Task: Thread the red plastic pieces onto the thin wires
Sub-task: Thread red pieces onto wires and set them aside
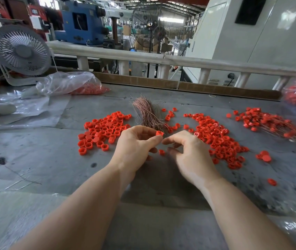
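Taking the bundle of thin wires (148,114) at the table's middle as the landmark: far to its left stands one white desk fan (20,51), and nearer, still left and a little behind, lies one clear plastic bag (68,83) with red pieces inside. Just left of the bundle sits one heap of red caps (102,130) (too many to count). In front of the bundle, the left hand (134,147) pinches one red piece (159,133) between thumb and forefinger, its other fingers curled under. One loose red ring (161,152) lies on the grey table (35,150) between the two hands. The right hand (190,152), just right of the left, has thumb and forefinger tips pressed together beside the held piece; whether a wire sits between them cannot be told. Right of the bundle spreads a second heap of red rings (219,139), and farther right a pile of threaded pieces (269,123) on wires.
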The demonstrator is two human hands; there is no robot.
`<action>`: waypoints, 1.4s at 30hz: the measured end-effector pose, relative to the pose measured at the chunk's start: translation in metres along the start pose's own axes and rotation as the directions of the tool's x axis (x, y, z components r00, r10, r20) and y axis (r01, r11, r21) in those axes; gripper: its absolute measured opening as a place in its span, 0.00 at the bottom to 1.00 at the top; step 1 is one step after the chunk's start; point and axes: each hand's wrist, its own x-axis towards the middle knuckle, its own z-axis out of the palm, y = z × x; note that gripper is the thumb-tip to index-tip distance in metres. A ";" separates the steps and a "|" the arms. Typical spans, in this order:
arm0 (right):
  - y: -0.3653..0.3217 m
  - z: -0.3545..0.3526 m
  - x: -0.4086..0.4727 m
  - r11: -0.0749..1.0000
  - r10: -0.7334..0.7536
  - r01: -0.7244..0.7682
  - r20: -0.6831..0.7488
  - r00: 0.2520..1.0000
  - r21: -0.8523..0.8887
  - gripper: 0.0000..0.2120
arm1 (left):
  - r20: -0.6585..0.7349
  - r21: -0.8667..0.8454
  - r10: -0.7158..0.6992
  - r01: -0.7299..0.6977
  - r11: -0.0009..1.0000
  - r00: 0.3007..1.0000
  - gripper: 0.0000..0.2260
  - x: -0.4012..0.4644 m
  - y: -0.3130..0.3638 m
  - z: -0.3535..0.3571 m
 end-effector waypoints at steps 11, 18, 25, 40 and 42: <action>-0.005 0.000 0.001 0.975 -0.137 0.168 -0.203 0.970 0.144 0.13 | 0.056 -0.026 -0.001 0.003 1.000 0.998 0.05 -0.002 0.001 -0.001; -0.005 -0.001 0.001 0.968 -0.165 0.199 -0.209 0.964 0.151 0.07 | 0.103 -0.122 -0.017 0.030 0.992 0.995 0.05 -0.003 0.004 0.001; -0.002 -0.001 0.001 0.988 -0.108 0.125 -0.173 0.979 0.088 0.09 | 0.026 -0.078 -0.012 0.014 0.997 1.000 0.07 -0.002 0.004 0.001; 0.006 0.006 0.001 0.981 0.044 -0.032 0.058 0.997 -0.193 0.02 | 0.040 0.582 0.205 -0.190 0.791 0.978 0.07 0.001 -0.008 -0.001; 0.006 0.006 0.001 0.973 0.040 -0.021 0.079 0.996 -0.231 0.03 | 0.050 0.645 0.226 -0.204 0.737 0.973 0.08 0.001 -0.009 -0.001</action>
